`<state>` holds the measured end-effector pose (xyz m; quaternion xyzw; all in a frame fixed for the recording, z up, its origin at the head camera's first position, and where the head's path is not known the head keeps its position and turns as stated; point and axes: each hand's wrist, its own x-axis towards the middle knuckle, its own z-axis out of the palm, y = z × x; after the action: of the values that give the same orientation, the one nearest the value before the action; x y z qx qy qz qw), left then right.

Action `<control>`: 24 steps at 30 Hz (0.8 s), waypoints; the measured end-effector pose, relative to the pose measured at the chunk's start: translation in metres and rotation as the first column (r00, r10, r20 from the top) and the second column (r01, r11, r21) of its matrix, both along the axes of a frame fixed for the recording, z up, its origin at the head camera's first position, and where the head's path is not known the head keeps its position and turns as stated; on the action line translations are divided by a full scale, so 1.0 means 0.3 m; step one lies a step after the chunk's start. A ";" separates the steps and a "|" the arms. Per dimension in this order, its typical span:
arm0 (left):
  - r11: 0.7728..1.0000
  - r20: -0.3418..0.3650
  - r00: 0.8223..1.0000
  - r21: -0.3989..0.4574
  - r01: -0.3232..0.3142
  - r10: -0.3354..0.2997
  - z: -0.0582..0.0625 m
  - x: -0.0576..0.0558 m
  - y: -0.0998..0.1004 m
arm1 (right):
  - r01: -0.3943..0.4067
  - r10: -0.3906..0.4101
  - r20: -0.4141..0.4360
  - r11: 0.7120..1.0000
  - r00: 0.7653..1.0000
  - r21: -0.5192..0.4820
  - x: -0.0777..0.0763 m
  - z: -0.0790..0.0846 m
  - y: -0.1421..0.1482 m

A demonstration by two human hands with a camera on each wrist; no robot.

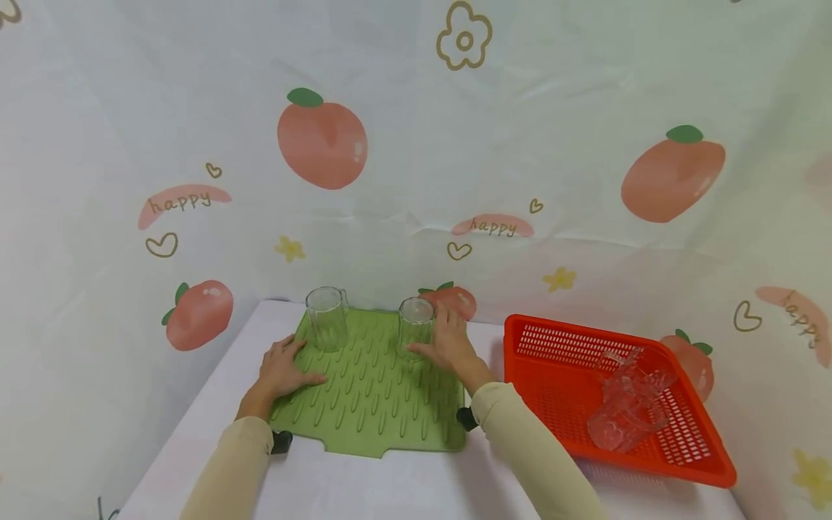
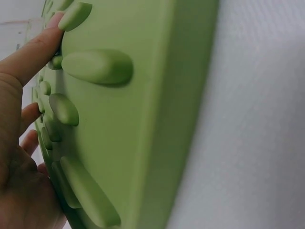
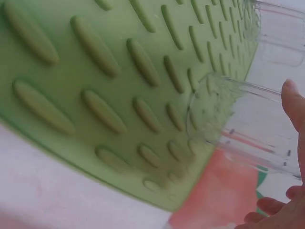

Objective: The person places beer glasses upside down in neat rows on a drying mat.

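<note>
Two clear glass mugs stand toward the back of a green draining mat (image 1: 354, 426), which is covered in raised oval ridges. My left hand (image 1: 279, 370) rests at the mat's left edge, fingers spread and thumb reaching over the ridges, below the left mug (image 1: 328, 325). At the right mug (image 1: 414, 331), my right hand (image 1: 450, 345) is held close against its right side, thumb in front and fingers behind. In the right wrist view the thumb (image 3: 294, 102) is extended beside the glass and the fingers are loosely bent.
To the right of the mat sits a red plastic basket (image 1: 520, 325) with slotted walls, holding several clear glass mugs (image 1: 624, 422) heaped at its right end. A white table (image 1: 364, 491) lies underneath. A printed fruit-pattern curtain (image 1: 403, 130) hangs behind.
</note>
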<state>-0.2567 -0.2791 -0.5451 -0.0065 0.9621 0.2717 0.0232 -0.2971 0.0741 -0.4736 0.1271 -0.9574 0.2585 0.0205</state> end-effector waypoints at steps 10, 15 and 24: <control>1.000 0.002 1.000 0.003 -0.006 0.006 -0.021 -0.003 0.008 | -0.055 0.077 -0.089 0.972 0.993 0.227 0.026 0.064 0.044; 1.000 -0.001 1.000 0.004 -0.005 0.005 0.000 0.004 0.009 | -0.060 0.096 -0.113 0.955 0.989 0.290 0.037 0.090 0.063; 1.000 -0.001 1.000 0.005 -0.004 0.004 0.003 0.005 0.005 | -0.059 0.087 -0.073 0.946 0.994 0.318 0.067 0.160 0.088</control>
<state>-0.2551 -0.2777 -0.5442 -0.0084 0.9614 0.2742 0.0219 -0.2770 0.1005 -0.4257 0.1752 -0.9792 0.0971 0.0317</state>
